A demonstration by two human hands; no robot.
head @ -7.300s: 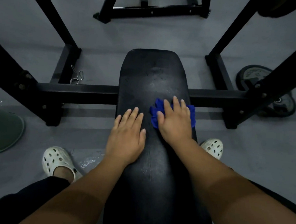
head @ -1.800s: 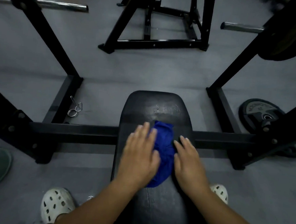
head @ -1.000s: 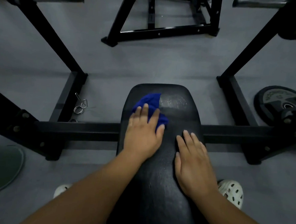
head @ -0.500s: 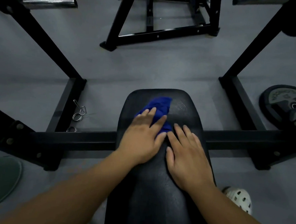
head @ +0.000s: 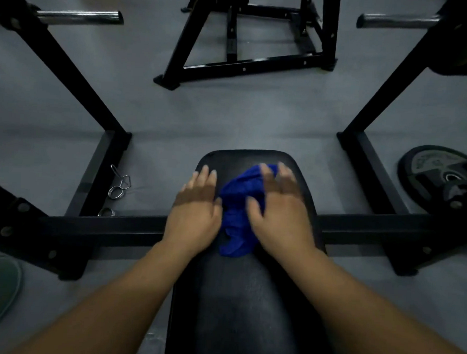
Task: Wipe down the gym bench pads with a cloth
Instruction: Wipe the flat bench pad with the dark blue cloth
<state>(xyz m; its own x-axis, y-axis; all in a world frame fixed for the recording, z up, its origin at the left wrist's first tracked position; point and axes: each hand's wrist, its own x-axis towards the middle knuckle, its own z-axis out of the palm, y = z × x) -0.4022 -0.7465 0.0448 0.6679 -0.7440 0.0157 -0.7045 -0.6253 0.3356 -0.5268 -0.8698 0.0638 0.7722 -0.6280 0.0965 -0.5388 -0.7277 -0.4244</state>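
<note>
Surface [head: 242, 299]: one black pad, running away from you.
Your left hand [head: 198, 213]: flat on the surface, fingers straight, touching the cloth's left edge.
Your right hand [head: 279, 209]: flat, fingers straight, pressing the cloth's right side; blurred.
Cloth [head: 238, 201]: one, blue, bunched between your two hands near the surface's far end.
Collar clip [head: 119, 184]: one, on the floor left of the surface.
Weight plate [head: 430, 165]: one plainly seen, right of the surface.

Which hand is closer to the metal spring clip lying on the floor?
Left. The left hand lies flat on the bench pad, on the side facing the spring clip; the right hand presses the blue cloth farther away.
</note>
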